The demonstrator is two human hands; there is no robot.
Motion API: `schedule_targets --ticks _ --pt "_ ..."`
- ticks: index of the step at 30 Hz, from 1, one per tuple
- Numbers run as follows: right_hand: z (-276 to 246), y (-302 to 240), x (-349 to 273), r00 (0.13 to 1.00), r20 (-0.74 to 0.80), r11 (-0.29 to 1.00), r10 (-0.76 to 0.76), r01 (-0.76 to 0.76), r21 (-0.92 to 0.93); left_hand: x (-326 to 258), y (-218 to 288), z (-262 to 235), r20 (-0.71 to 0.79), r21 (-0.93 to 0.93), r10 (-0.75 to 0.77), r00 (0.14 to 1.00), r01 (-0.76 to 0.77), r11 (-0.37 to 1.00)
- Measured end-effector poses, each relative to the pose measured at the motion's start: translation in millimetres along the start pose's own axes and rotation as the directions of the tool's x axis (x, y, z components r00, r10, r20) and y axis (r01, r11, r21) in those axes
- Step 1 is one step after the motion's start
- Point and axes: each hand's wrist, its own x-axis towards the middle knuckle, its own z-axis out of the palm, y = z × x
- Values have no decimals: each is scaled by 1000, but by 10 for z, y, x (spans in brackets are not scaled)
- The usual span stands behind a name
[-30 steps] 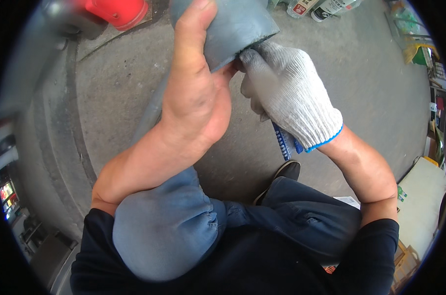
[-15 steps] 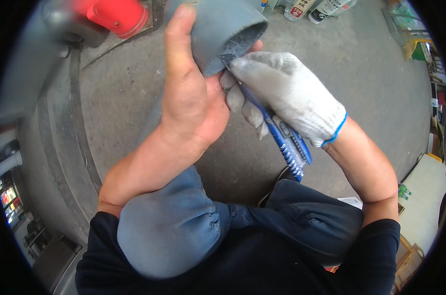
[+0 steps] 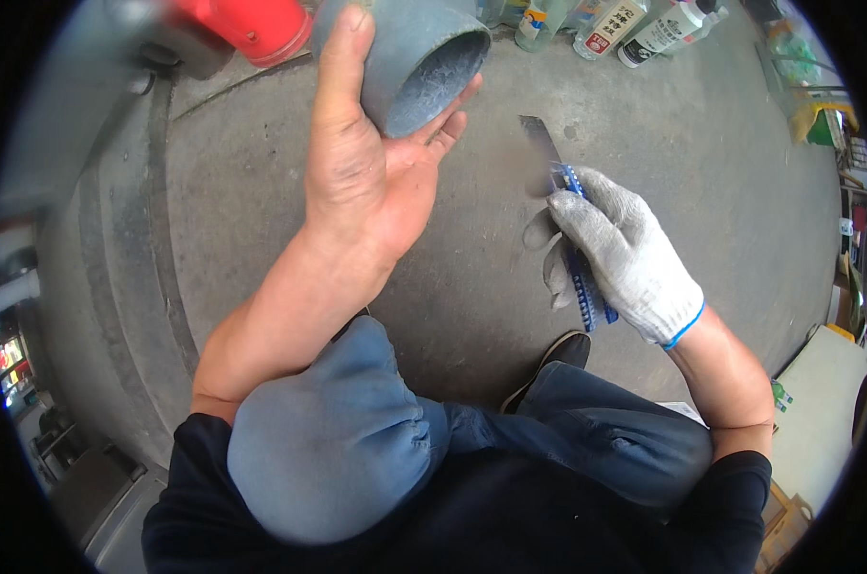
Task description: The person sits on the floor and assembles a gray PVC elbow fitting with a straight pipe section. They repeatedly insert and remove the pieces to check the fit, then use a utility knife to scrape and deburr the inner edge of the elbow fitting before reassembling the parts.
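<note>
My bare left hand grips a grey plastic pipe fitting, thumb on its near side and fingers behind and below it. The round mouth of the fitting faces right and down toward me, and its inner wall looks scratched. To the right, my right hand in a white knit glove with a blue cuff is closed around a blue utility knife. The knife's blade is out and points up and left, apart from the fitting. A blurred patch lies beside the blade.
Several bottles stand on the concrete floor beyond my hands. A red container is at the far left. My knees are below my hands, and a pale board lies at the right.
My right hand has drawn the knife away from the mouth of the fitting, right and toward me. My left hand has shifted slightly left with the fitting still held.
</note>
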Motion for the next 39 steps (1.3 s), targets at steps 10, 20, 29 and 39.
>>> schedule_targets --ticks 10,20,29,39 --pt "56 -182 396 785 72 515 -615 469 -718 36 -126 -23 102 8 63 993 -64 998" --pt "146 -212 540 692 -2 366 -722 379 -850 -99 -66 105 334 -116 180 925 -149 982" --pt "162 -68 619 644 27 314 -765 409 -857 -48 -145 -3 366 -67 164 916 -150 986" --pt "205 -123 526 864 -62 712 -499 368 -598 -46 -182 -23 308 -54 106 946 -94 994"
